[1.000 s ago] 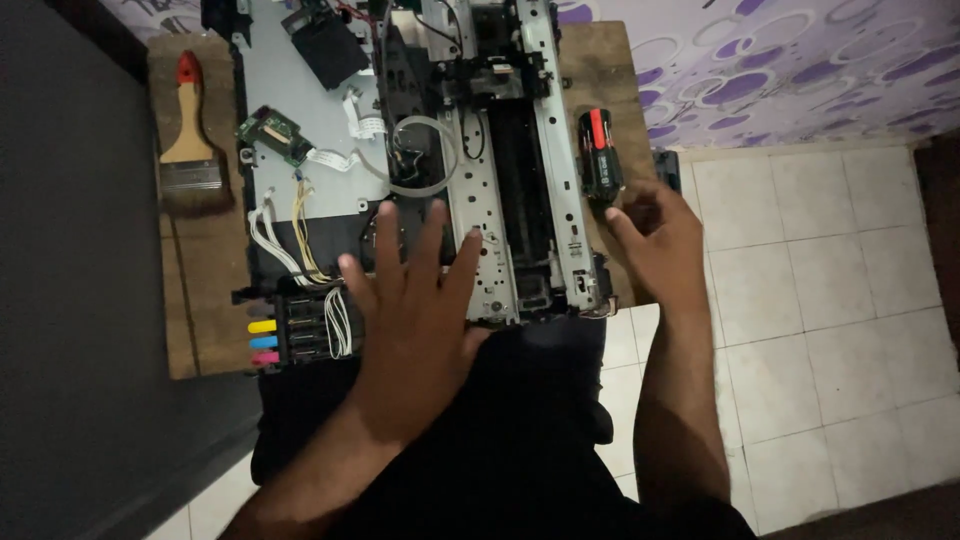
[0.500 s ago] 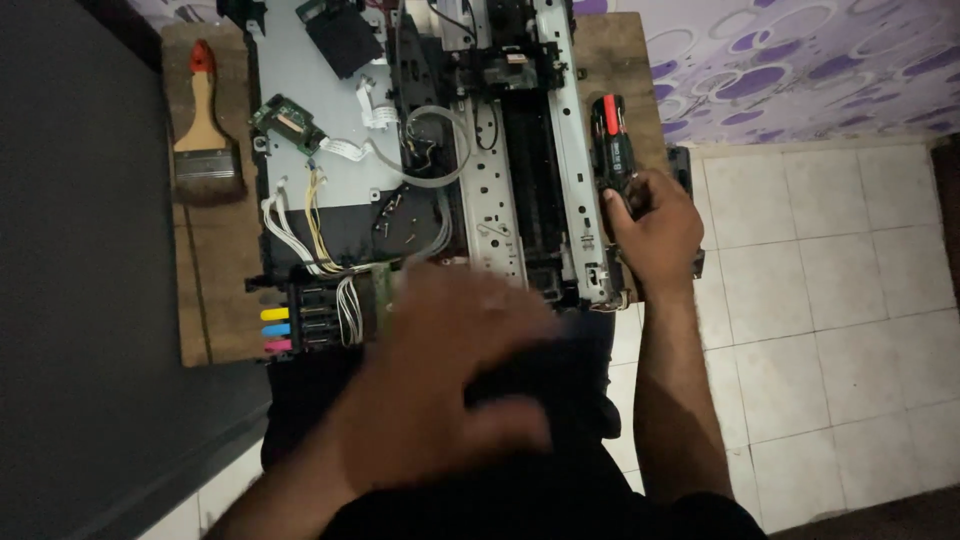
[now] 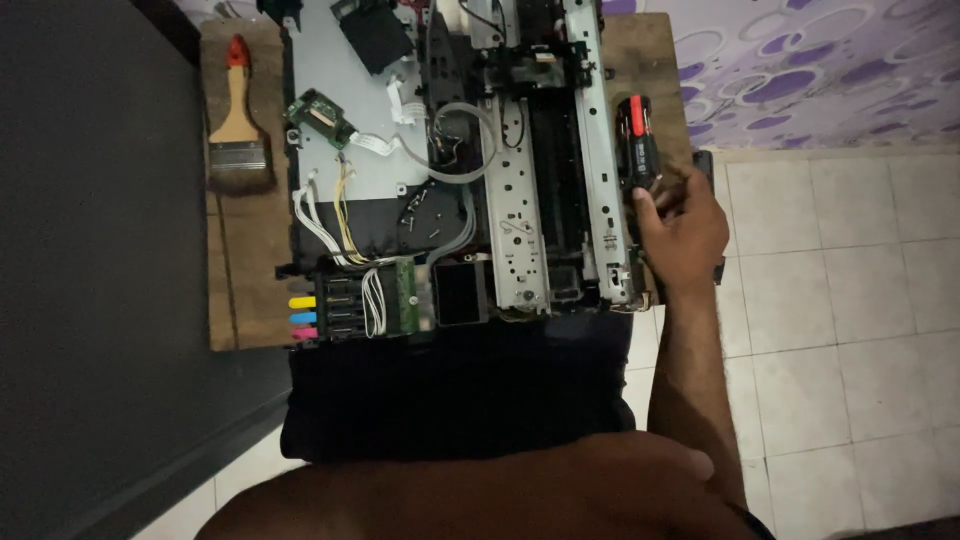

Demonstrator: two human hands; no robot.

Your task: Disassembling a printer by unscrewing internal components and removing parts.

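While gripped by right hand (image 3: 685, 225), red-and-black screwdriver (image 3: 636, 140), upright beside printer chassis (image 3: 520, 180)

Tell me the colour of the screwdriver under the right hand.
Red and black: the screwdriver has a red-and-black handle, gripped by the right hand. The head view shows it.

- opened printer (image 3: 470, 170): bare metal frame rails, dull silver and punched with holes, beside matt black plastic parts
- circuit board (image 3: 318, 118): green, with a flat white ribbon cable
- paintbrush (image 3: 238, 120): pale wooden handle with a glossy red tip, metal ferrule, dark bristles
- table (image 3: 232, 270): rough, unpainted brown wood with visible grain
- screwdriver (image 3: 636, 140): red and black plastic handle, slightly glossy, under the fingers of the right hand (image 3: 685, 228)
- ink tanks (image 3: 303, 316): yellow, blue and pink coloured plastic
- floor (image 3: 850, 300): pale, smooth tiles
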